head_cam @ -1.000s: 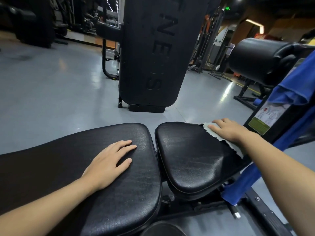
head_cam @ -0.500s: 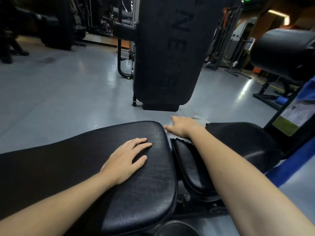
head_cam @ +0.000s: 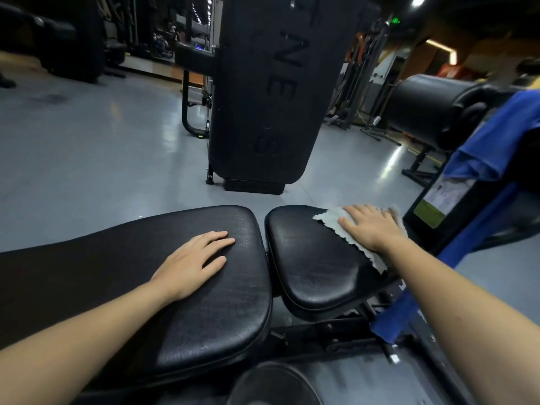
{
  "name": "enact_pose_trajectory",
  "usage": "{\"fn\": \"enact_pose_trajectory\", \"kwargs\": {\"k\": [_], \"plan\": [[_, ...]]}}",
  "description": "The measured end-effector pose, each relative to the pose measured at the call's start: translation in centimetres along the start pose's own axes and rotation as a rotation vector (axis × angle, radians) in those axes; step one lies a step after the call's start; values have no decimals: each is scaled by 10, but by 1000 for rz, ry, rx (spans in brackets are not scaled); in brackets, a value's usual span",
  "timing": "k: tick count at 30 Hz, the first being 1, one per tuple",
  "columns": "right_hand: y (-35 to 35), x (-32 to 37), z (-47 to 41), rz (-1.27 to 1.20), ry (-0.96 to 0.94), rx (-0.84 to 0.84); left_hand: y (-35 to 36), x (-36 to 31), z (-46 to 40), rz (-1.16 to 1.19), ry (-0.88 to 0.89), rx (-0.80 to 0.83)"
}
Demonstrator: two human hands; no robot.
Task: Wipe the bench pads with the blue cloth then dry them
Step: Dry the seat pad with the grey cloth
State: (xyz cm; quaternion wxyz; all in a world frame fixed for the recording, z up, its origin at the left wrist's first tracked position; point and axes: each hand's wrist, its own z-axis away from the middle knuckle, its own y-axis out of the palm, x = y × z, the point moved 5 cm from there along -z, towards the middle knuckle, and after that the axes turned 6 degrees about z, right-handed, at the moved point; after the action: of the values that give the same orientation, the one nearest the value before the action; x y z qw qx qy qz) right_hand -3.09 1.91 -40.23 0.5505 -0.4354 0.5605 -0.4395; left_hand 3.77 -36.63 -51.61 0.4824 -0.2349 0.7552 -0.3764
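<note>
The right hand (head_cam: 371, 229) presses a pale cloth (head_cam: 330, 219) flat at the seat pad's (head_cam: 315, 273) far right corner (fingers straight); the left hand (head_cam: 191, 263) rests open-palmed on the back pad (head_cam: 117, 287).

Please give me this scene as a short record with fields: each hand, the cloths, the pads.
left hand: flat on the long back pad, fingers straight, holding nothing
right hand: pressing a pale cloth flat on the seat pad, at its far right side
blue cloth: draped over the frame at right, not in either hand
gap: the two pads sit apart, a narrow slot between them
</note>
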Motion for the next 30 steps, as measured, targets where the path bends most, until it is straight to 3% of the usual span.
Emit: {"fn": "enact_pose_trajectory", "kwargs": {"k": [9,13,24,30], "plan": [[21,-18,67,-62,221,-122,-3,-4,2,15,-1,-12],[29,12,90,-74,159,-230,-4,-6,3,17,0,-20],[38,86,134,-87,-62,-232,-3,-4,3,22,12,-25],[36,73,125,-36,-232,-236,-2,-2,1,21,5,-21]]}}
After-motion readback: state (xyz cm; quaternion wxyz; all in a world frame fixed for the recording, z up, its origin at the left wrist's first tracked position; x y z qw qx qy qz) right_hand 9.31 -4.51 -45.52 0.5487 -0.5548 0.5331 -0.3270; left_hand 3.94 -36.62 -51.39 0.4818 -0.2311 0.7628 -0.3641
